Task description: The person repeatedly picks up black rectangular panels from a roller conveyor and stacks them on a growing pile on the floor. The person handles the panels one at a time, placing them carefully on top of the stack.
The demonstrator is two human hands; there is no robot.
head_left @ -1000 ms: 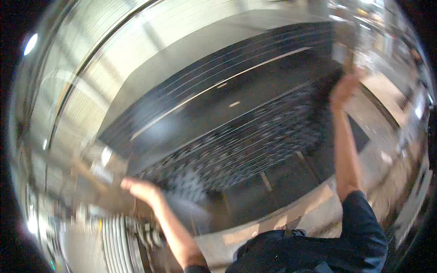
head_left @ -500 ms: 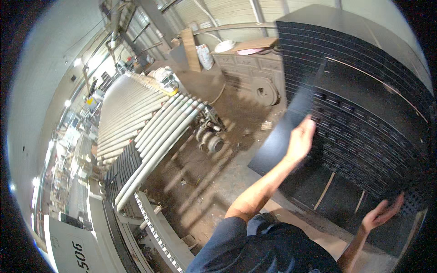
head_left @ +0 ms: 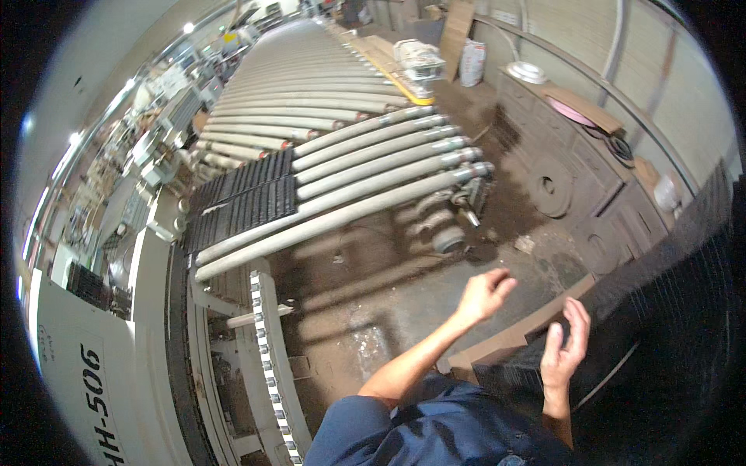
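In front of my body my left hand [head_left: 487,295] hangs over the floor, its fingers loosely bent and apart, with nothing in it. A short way to its right, my right hand [head_left: 566,346] is raised with thumb and fingers spread, also holding nothing. Behind and beside the right hand stands the stack of black panels [head_left: 660,334], blurred and partly cut off by the picture's dark rim. Neither hand can be seen gripping a panel. A brown board edge [head_left: 497,349] shows low at the stack's near left side.
A roller conveyor [head_left: 350,175] runs away to the far left, with black ribbed sleeves [head_left: 252,186] at its left end. A white machine housing [head_left: 85,373] and a metal frame [head_left: 268,365] stand at left. A motor [head_left: 448,239] sits below the rollers; drawer cabinets [head_left: 559,147] line the wall.
The view has swung left, putting the panel stack at the right edge. My left hand has come away from the dark panel, and both hands are now closer together.
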